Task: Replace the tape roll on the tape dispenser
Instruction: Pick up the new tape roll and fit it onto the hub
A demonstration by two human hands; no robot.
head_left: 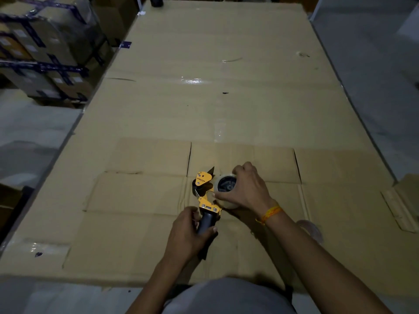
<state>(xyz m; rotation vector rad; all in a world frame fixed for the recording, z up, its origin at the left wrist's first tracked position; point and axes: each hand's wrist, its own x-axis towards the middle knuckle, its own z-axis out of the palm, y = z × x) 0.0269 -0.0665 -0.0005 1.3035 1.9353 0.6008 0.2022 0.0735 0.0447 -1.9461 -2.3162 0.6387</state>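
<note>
- Your right hand has its fingers curled over the far rim of the clear tape roll and the thumb pressed on the near rim, so they are clamped around it. That grip suits seating the roll or turning it on its hub.
- Your left hand is wrapped tight on the dark handle of the tape dispenser, fingers closed around it, thumb on top. This likely steadies the tool against the push from your other hand.
- The roll sits at 3 o'clock of the yellow frame, touching it, with the dark hub showing through the middle. Whether it is fully home I cannot tell.
- The cutter end points to 12 o'clock, away from you, which keeps the blade clear of both hands.
- A second ring, perhaps the spent core, lies on the cardboard-covered worktop at 4 o'clock of the dispenser, partly hidden by your right forearm.
</note>
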